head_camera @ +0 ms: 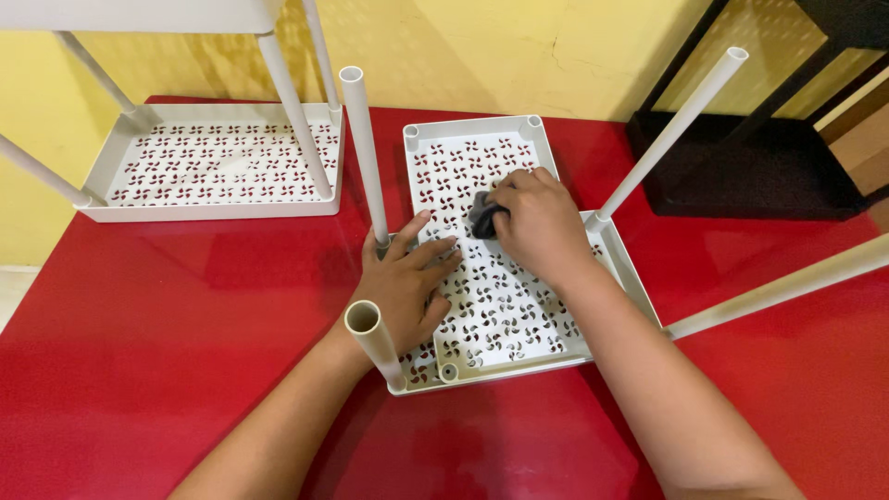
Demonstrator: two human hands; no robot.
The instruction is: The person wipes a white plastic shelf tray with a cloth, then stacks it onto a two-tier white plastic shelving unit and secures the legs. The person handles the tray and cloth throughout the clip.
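While pressed to the perforated floor of the grey tray [505,306], sits under the right hand [537,222] at mid-frame: one small dark cloth [482,215], fingers curled shut around it. Lies flat on the red worktop [167,324], this tray, pinwheel cut-outs all over its floor. Carries four grey tubes: one upright at its 10 o'clock corner [363,153], one short at its 7 o'clock corner [373,341] pointing at the camera, one slanting up toward 2 o'clock [671,130], one running out toward 3 o'clock [787,287].

Counted: two grey trays low on the worktop, the second tray [218,167] at 10 o'clock of the first, well apart from it, with thin grey legs [292,106] rising to an upper shelf [139,14]. One black rack [750,167] at 2 o'clock against the wall.

Glossy red worktop throughout, reflections showing; yellow wall [519,46] behind, cracked in places.

Left hand [406,287] spread open, palm down on the tray's near left part, fingertips on the perforations, holding nothing, just beside the short tube. Hands close together, not touching.
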